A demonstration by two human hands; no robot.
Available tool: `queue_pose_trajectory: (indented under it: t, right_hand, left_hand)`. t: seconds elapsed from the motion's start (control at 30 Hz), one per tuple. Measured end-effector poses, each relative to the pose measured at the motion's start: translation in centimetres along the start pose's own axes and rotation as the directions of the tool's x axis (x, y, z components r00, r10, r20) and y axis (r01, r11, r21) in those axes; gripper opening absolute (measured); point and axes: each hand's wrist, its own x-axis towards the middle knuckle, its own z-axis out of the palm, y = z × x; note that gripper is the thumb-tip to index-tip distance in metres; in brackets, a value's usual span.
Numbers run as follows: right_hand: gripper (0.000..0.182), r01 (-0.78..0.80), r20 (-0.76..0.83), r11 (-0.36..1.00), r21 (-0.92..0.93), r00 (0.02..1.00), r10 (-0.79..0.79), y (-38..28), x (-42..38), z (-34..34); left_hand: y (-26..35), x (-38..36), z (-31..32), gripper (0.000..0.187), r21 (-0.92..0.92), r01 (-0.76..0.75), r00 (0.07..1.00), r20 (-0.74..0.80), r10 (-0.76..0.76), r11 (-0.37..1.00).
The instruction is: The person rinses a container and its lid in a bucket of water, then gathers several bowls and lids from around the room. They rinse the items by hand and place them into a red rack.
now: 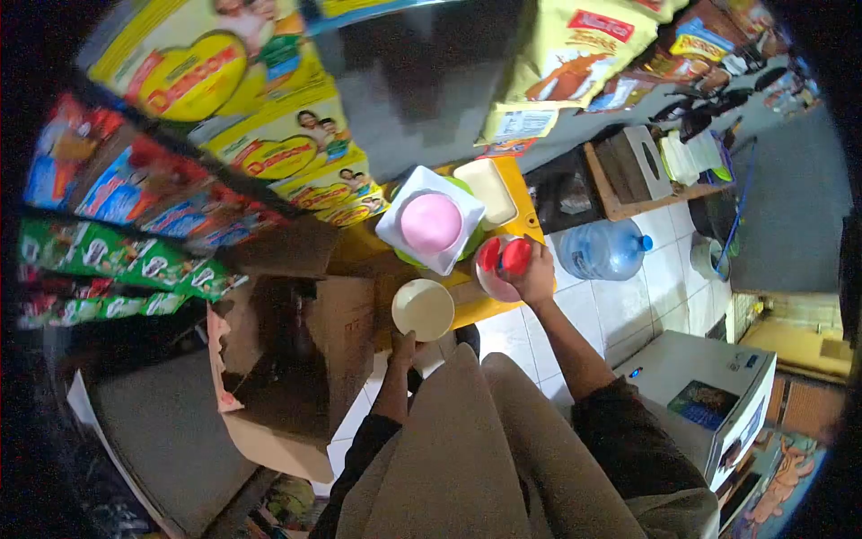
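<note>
My left hand grips the near rim of a round cream bowl, which is held at the front edge of a yellow table. At the table's right side, my right hand is closed on the red top of a red-lidded container. How its fingers wrap round the top is partly hidden. Between and beyond both hands, a pink round item sits on a white square dish, with something green below it. Behind that lies a cream rectangular tray.
An open cardboard box stands at the left. Yellow Dancow packets and green sachets hang above it. To the right, a large blue water bottle lies on the white tiled floor, with a white appliance nearer me.
</note>
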Motion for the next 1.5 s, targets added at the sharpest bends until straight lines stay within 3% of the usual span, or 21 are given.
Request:
queue_pose_trajectory:
  t: [0.1, 0.17, 0.2, 0.23, 0.27, 0.37, 0.43, 0.5, 0.57, 0.63, 0.67, 0.7, 0.73, 0.77, 0.8, 0.83, 1.0, 1.1, 1.17, 1.3, 1.5]
  right_hand:
    - [0.073, 0.098, -0.035, 0.990, 0.098, 0.995, -0.095, -1.5, -0.4, -1.6]
    - [0.067, 0.233, 0.015, 0.964, 0.127, 0.972, -0.237, -3.6, -0.5, -2.9]
    - [0.062, 0.014, 0.320, 0.926, 0.378, 0.936, -0.145, -4.4, -0.3, -2.8]
    - [0.057, -0.267, 0.617, 0.824, 0.499, 0.777, -0.122, -5.6, -0.3, -2.8]
    - [0.049, -0.407, 0.807, 0.797, 0.445, 0.568, -0.161, -8.0, -0.5, -4.0]
    - [0.053, -0.224, 0.884, 0.857, 0.464, 0.172, -0.434, -11.4, -2.1, -0.7]
    - [0.052, 0.428, 0.691, 0.641, 0.637, 0.052, -0.721, -14.4, -4.8, 2.2]
    - [0.052, 0.624, 0.885, 0.639, 0.449, -0.209, -0.417, -15.8, -7.1, 4.8]
    - [0.052, 0.326, 0.780, 0.774, 0.543, -0.537, -0.321, -19.7, -11.0, 4.5]
    - [0.051, 0.796, 0.914, 0.503, 0.337, -0.404, 0.028, -19.7, -14.2, 6.4]
    - [0.053, 0.868, 0.941, 0.400, 0.294, -0.335, 0.035, -19.5, -16.2, 6.3]
    - [0.053, 0.878, 0.923, 0.341, 0.337, -0.379, 0.064, -20.0, -18.1, 7.1]
    - [0.054, 0.874, 0.895, 0.266, 0.407, -0.440, 0.075, -20.4, -19.8, 7.8]
    - [0.056, 0.860, 0.866, 0.201, 0.468, -0.492, 0.087, -20.3, -21.5, 8.4]
    - [0.059, 0.897, 0.918, 0.262, 0.356, -0.388, 0.080, -19.4, -22.9, 9.4]
    - [0.059, 0.902, 0.911, 0.227, 0.367, -0.398, 0.108, -19.8, -25.1, 10.3]
    - [0.056, 0.760, 0.840, 0.378, 0.529, -0.531, -0.109, -22.4, -35.0, 15.5]
    - [0.060, 0.768, 0.812, 0.265, 0.583, -0.543, -0.211, -27.6, -42.7, 16.7]
    - [0.066, 0.774, 0.808, 0.233, 0.588, -0.551, -0.208, -30.6, -48.6, 16.3]
    - [0.072, 0.498, 0.600, 0.336, 0.799, -0.680, -0.420, -33.8, -59.6, 14.8]
    - [0.075, 0.378, 0.427, 0.211, 0.902, -0.856, -0.291, -31.5, -74.3, 12.6]
  left_hand:
    - [-1.2, -2.2, -3.1, 0.035, 0.047, 0.062, 0.994, 0.084, -0.066, 0.997]
    - [-2.1, -4.0, -5.1, 0.038, 0.054, -0.030, 0.996, 0.080, 0.025, 0.998]
    - [-2.8, -5.0, -6.0, 0.041, 0.087, -0.109, 0.990, 0.098, 0.100, 0.990]
    - [-4.0, -6.3, -6.6, 0.044, 0.115, -0.186, 0.978, 0.113, 0.173, 0.976]
    - [-8.2, -5.7, -7.4, 0.060, 0.125, -0.008, 0.982, -0.189, 0.032, 0.992]
    - [-9.7, -10.4, -9.6, 0.062, -0.099, -0.036, 0.974, -0.225, 0.013, 0.994]
    - [-14.0, -15.9, -11.6, 0.065, -0.266, -0.125, 0.967, -0.248, 0.058, 0.956]
    - [-17.3, -19.6, -12.2, 0.068, -0.428, -0.256, 0.945, -0.298, 0.132, 0.867]
    - [-19.5, -22.9, -10.8, 0.069, -0.540, -0.356, 0.906, -0.398, 0.141, 0.762]
    - [-20.9, -26.1, -11.3, 0.035, -0.317, -0.351, 0.724, -0.689, 0.040, 0.881]
    - [-22.3, -27.1, -11.9, 0.042, -0.530, -0.367, 0.743, -0.661, -0.102, 0.764]
    - [-23.5, -28.0, -13.2, 0.053, -0.709, -0.375, 0.772, -0.596, -0.222, 0.597]
    - [-22.8, -30.4, -12.6, 0.048, -0.637, -0.540, 0.648, -0.732, -0.211, 0.551]
    - [-23.7, -31.4, -12.2, 0.050, -0.142, -0.569, 0.368, -0.925, 0.097, 0.810]
    - [-24.8, -32.5, -13.3, 0.051, -0.403, -0.659, 0.438, -0.892, -0.112, 0.635]
    - [-25.9, -33.4, -15.0, 0.053, -0.603, -0.704, 0.536, -0.798, -0.276, 0.376]
    - [-26.9, -41.4, -17.3, 0.056, -0.268, -0.961, 0.223, -0.893, -0.392, 0.065]
    - [-29.5, -45.9, -17.9, 0.053, -0.203, -0.979, 0.194, -0.844, -0.501, -0.036]
    - [-31.5, -49.1, -18.3, 0.051, -0.145, -0.988, 0.146, -0.823, -0.549, -0.046]
    - [-33.5, -56.2, -18.2, 0.056, 0.048, -0.981, -0.156, -0.764, -0.626, 0.187]
    - [-38.2, -63.8, -12.9, 0.061, 0.225, -0.970, -0.189, -0.459, -0.868, 0.092]
